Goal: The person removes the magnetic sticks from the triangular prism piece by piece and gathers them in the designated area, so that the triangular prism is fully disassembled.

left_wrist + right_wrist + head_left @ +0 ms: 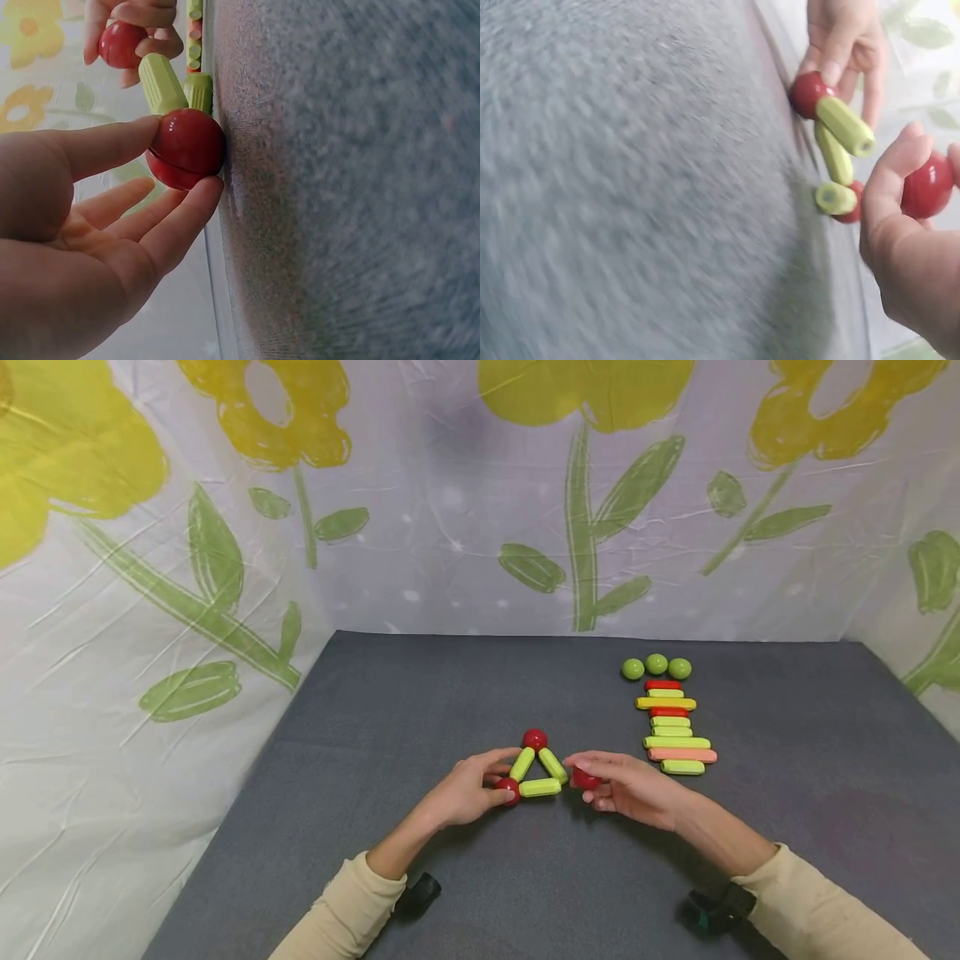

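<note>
Thumb and fingers of my left hand (463, 789) pinch a red ball (187, 146) low over the dark tabletop. From this ball run two yellow-green rods, a side rod (522, 763) and a near rod (540, 787). Another red ball (535, 739) sits at the far corner, joined to the side rod and to a third yellow-green rod (553, 765). Together the rods outline a triangle, with two free rod ends at its right corner. Just beside those ends, my right hand (637, 789) holds a third red ball (928, 186) between thumb and fingers, apart from the rods.
Further right lies a column of red, yellow, yellow-green and pink rods (678, 742) of differing lengths. Beyond them sit three green balls, the middle green ball (656, 663) slightly farther back. A flower-printed curtain (435, 527) borders the dark table (420, 693) at the back and sides.
</note>
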`<state>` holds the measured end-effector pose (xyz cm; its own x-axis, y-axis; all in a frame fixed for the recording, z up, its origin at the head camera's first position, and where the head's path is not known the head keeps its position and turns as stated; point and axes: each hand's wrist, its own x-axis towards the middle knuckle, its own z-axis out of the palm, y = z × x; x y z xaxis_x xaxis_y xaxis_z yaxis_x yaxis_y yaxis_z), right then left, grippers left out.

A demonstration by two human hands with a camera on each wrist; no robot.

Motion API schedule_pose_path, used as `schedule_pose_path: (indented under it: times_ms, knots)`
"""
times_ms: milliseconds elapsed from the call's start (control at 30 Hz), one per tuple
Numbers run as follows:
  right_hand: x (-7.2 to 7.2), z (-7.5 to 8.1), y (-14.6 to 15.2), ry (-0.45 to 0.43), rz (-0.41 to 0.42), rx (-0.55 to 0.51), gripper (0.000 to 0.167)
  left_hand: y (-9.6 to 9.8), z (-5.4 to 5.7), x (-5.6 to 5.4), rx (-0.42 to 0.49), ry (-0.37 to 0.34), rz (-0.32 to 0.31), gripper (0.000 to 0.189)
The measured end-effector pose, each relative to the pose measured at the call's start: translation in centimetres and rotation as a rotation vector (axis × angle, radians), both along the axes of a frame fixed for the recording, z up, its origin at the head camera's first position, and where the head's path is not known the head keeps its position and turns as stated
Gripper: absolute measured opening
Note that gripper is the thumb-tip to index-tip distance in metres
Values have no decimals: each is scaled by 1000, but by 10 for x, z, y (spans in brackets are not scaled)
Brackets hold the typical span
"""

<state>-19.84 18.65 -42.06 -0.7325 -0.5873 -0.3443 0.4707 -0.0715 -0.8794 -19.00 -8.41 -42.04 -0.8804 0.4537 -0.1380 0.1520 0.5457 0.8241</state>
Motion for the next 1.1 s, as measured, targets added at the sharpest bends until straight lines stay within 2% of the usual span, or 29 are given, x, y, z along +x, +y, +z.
schedule_pose_path:
  times_ms: [233,367,467,600,700,800,933,1033,1100]
  knots:
    - [-7,14,23,33,-76,32,55,0,1,1,-12,10,-2,58]
    - [-12,22,40,61,-95,20,58,1,2,1,-21,22,13,61]
    - [-16,26,51,84,-121,36,46,2,2,1,-26,35,18,62]
    - [-20,29,63,73,-186,53,24,3,0,2,-35,51,20,62]
    - [-25,31,69,51,-220,63,23,4,-1,2,-36,60,23,62]
    - [-30,33,77,33,-221,73,35,4,-1,3,-38,68,27,61]
    - [-38,36,89,0,-234,89,63,5,-1,3,-45,79,28,61]
    - [-45,35,100,13,-287,134,78,6,-1,3,-54,95,27,60]
    - [-51,34,107,40,-326,169,82,7,0,3,-62,103,26,60]
